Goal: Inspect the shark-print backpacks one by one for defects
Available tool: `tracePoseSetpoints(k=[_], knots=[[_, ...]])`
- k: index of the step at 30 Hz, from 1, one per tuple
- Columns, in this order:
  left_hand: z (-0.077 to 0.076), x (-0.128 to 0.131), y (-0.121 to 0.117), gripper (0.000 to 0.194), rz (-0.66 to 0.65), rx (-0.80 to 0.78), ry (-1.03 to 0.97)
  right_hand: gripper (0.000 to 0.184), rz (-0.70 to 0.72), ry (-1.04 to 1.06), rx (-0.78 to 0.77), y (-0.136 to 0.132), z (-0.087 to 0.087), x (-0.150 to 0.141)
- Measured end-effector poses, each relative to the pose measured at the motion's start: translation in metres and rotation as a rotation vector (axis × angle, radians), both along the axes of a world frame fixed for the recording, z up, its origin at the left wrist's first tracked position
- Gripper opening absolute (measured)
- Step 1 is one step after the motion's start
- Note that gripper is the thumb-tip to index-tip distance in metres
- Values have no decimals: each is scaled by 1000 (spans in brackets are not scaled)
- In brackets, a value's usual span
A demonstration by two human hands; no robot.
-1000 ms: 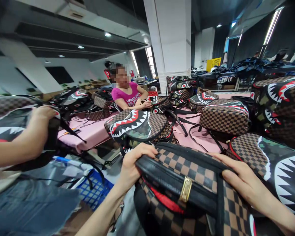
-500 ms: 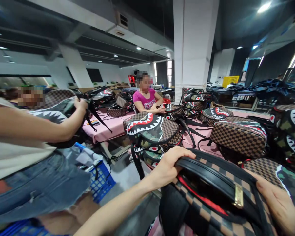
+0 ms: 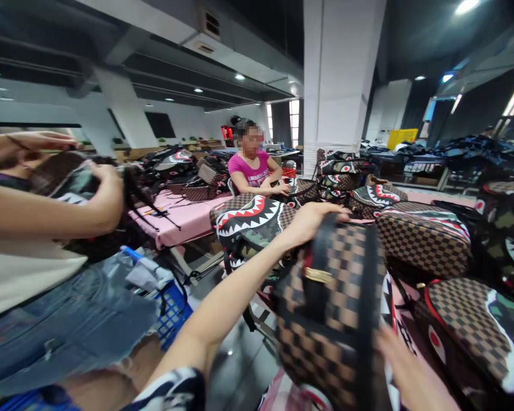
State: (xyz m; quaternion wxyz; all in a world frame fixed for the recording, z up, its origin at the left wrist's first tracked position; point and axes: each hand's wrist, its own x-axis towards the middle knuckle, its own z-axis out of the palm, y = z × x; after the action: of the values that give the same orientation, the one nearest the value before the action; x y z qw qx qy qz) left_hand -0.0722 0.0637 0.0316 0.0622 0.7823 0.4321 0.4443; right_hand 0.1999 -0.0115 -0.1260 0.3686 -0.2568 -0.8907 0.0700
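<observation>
A brown-and-black checkered backpack stands tilted in front of me, with a black top handle and a gold metal piece on it. My left hand is closed over its far upper edge. Low on the right, my right hand is smeared by motion beside the bag's side; whether it touches the bag is unclear. A stacked shark-mouth backpack lies just beyond my left forearm. To the right rests another checkered and camouflage backpack.
On the left, a co-worker in denim shorts handles a backpack. Another person in a pink shirt sits across the pink-covered table. A blue basket stands below; more backpacks are piled at right.
The backpack has turned and tipped upright, its checkered panel now facing me. My left hand moved up with it; my right hand shifted left and down. The co-worker's arms at left moved leftward.
</observation>
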Motion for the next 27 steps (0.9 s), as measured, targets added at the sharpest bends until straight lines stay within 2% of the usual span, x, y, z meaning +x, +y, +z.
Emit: tracePoseSetpoints(k=[4, 7, 10, 13, 16, 19, 20, 23, 27], knots=[[-52, -88, -25, 37, -3, -218, -296, 63, 328, -132, 168, -9, -44, -65], [-90, -139, -52, 49, -1, -336, -539, 65, 536, -156, 147, -16, -69, -109], [-121, -161, -76, 51, 38, -387, -709, 61, 677, -185, 24, -28, -80, -128], [-140, -165, -90, 49, 61, -427, -810, 50, 752, -170, -63, -34, -80, -126], [-148, -163, -98, 47, 78, -435, -893, 28, 686, 37, -157, -28, -68, -117], [-150, -159, -99, 45, 98, -405, -926, 22, 477, 262, -354, -10, -45, -107], [-150, -158, -98, 45, 91, -406, -934, 21, 402, 312, -376, -2, -37, -105], [-152, -159, -90, 46, 51, -438, -962, 23, 198, 341, -273, 21, -22, -105], [-158, -162, -80, 45, 31, -460, -976, 29, 44, 203, -124, 40, -20, -111]])
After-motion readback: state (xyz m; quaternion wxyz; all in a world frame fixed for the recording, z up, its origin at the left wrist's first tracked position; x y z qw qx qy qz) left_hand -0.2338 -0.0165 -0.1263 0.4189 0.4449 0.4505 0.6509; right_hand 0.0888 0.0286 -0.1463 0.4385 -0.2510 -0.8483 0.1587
